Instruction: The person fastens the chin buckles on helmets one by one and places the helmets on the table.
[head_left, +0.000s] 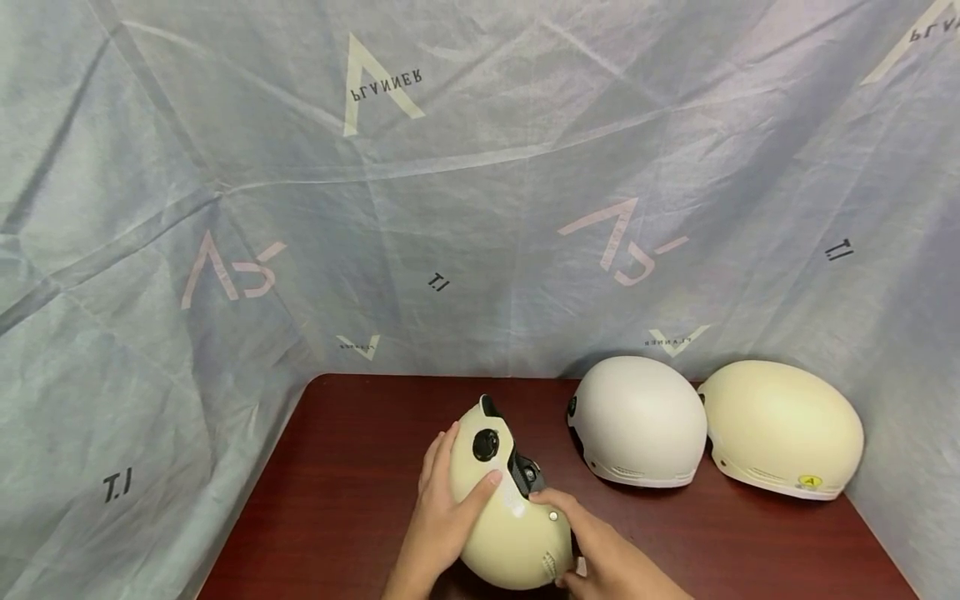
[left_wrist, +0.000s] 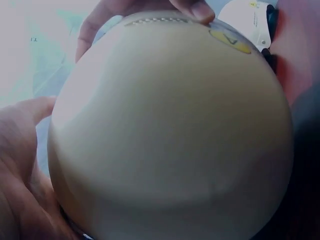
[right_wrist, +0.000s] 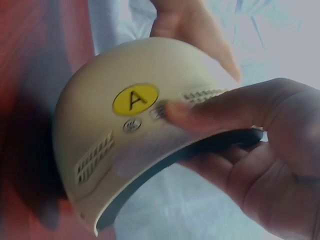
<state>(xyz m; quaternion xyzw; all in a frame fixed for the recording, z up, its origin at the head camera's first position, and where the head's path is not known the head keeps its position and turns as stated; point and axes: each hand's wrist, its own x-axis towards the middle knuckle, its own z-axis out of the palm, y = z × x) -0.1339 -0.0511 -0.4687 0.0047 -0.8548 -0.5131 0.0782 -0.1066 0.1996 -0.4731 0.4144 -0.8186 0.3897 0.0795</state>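
A cream helmet (head_left: 510, 550) is tilted on end at the table's front, with its black-lined opening facing right. My left hand (head_left: 442, 508) holds the shell from the left, fingers behind it and thumb across its near side, below a round black fitting (head_left: 486, 445). My right hand (head_left: 611, 554) grips the rim at the right. In the right wrist view, the right thumb (right_wrist: 200, 115) presses the outside near a yellow "A" sticker (right_wrist: 135, 99), while the fingers reach inside the edge. The smooth shell (left_wrist: 170, 120) fills most of the left wrist view.
Two more helmets, one whitish (head_left: 641, 421) and one cream (head_left: 783, 425), stand side by side at the back right of the dark red table (head_left: 360, 450). Grey printed cloth (head_left: 480, 208) hangs behind and along both sides.
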